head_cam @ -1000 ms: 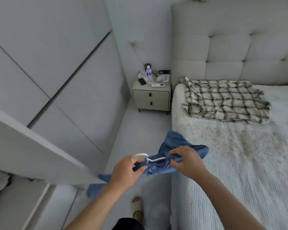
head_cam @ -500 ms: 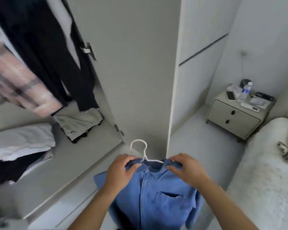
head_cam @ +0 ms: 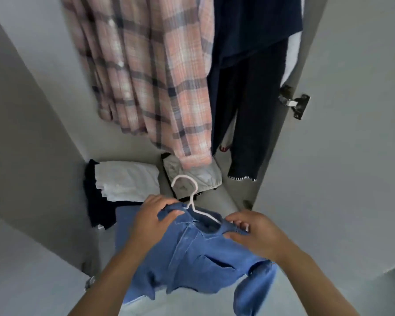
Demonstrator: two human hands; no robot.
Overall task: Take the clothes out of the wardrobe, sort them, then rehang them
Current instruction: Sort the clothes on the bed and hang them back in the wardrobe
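Observation:
A blue denim shirt [head_cam: 192, 258] hangs on a white hanger [head_cam: 187, 192] low in front of the open wardrobe. My left hand [head_cam: 151, 220] grips the shirt's left shoulder by the collar. My right hand [head_cam: 253, 233] pinches the right shoulder over the hanger's arm. The hanger's hook points up toward the wardrobe. Inside hang a pink plaid shirt [head_cam: 151, 71] and dark navy garments [head_cam: 249, 87].
Folded clothes lie on the wardrobe floor: a white pile [head_cam: 128, 185] over dark items [head_cam: 98, 201], and a grey garment [head_cam: 196, 179]. The open wardrobe door [head_cam: 351, 110] with a metal hinge [head_cam: 294, 103] stands at the right. A wardrobe side panel [head_cam: 21, 133] is at the left.
The view has swung from the bed and nightstand to face the wardrobe's inside. Both hands still hold the blue shirt on its hanger, now straightened and closer to the hanging clothes.

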